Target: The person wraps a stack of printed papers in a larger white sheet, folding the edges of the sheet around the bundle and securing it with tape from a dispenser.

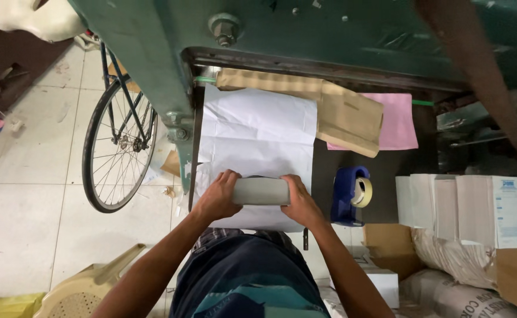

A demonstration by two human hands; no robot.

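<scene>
Grey rolled paper bundle [261, 191], centre of the frame, lying across a creased white paper sheet [258, 141] on the dark tabletop [323, 171]. Your left hand [217, 197] clasps its left end, your right hand [301, 202] its right end. Blue tape dispenser [351, 195] just right; bicycle wheel [117, 147] at left.

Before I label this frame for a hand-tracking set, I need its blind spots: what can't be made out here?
All in the head view:
- Ends of the grey roll: covered by the left hand and right hand.
- Near edge of the white paper: hidden behind roll and hands.
- Pink sheet: partly under the brown envelope.
- Bicycle wheel: its frame is cut off by the green machine.
- Dark blur top right: unidentifiable.
</scene>
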